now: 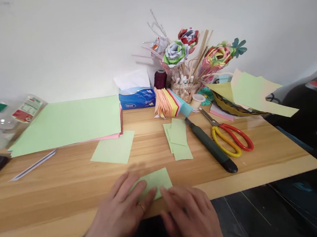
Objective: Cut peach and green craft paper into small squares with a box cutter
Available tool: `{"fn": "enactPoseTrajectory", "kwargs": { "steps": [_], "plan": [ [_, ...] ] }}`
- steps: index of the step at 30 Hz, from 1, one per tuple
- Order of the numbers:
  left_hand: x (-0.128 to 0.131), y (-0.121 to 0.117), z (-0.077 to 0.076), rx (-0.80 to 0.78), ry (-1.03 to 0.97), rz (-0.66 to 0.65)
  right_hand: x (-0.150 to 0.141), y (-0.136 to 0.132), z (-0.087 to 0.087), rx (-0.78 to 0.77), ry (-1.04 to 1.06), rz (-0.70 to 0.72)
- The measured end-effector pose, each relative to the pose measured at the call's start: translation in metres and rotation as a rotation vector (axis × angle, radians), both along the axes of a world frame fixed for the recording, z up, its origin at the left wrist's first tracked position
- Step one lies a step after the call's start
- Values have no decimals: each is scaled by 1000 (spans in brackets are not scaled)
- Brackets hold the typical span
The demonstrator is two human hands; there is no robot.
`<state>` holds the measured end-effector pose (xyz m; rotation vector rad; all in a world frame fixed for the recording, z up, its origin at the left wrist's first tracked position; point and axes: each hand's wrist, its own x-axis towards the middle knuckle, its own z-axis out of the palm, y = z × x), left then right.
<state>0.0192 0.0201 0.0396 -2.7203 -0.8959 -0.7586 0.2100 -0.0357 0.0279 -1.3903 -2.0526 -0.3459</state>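
Observation:
A small light-green paper rectangle (156, 181) lies near the front edge of the wooden table (69, 188). My left hand (122, 209) rests flat on its left part, fingers stretched out over it. My right hand (189, 213) lies beside it with fingertips touching the paper's lower right corner, fingers extended. Neither hand grips anything.
More green pieces lie behind: one square (113, 149), a small stack (178, 138). Large green sheets (68, 122) sit at the back left. A utility knife (210, 145), scissors (229, 133), a tissue box (136, 94), folded paper strips (168, 102) and paper flowers (188, 51) stand to the right.

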Motion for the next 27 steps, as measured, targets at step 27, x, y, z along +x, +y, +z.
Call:
{"fn": "enactPoseTrajectory", "kwargs": {
  "steps": [27],
  "plan": [
    [-31, -42, -6, 61, 87, 56, 32, -15, -4, -73, -224, -44]
  ]
}}
